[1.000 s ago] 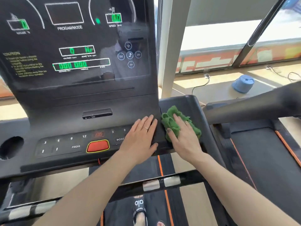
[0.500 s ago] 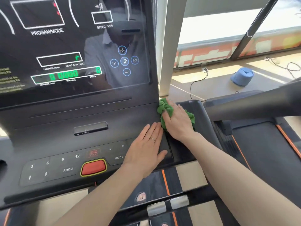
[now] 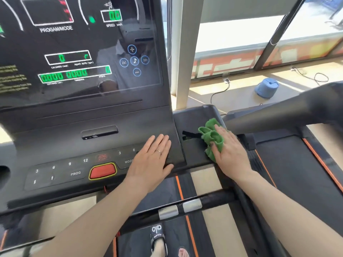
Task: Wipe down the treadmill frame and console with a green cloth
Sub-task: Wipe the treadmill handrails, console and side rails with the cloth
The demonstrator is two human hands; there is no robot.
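The left hand (image 3: 152,160) lies spread flat on the console (image 3: 92,145) keypad. Just to its right, the right hand (image 3: 230,151) presses the green cloth (image 3: 209,135) flat-fingered onto the side tray (image 3: 194,115), bunched leftward. Half a second ago the cloth sat further up, against the display corner.

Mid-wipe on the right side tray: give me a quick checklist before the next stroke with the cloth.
1. Crumpled green cloth under right hand: ok.
2. Cloth in contact with black plastic side tray: ok.
3. Left hand flat on the dark keypad panel, away from the red oval stop button: ok.
4. Left hand off keypad buttons: not ok, it covers the MODE label.
5. Tray dirt remaining: cannot tell.
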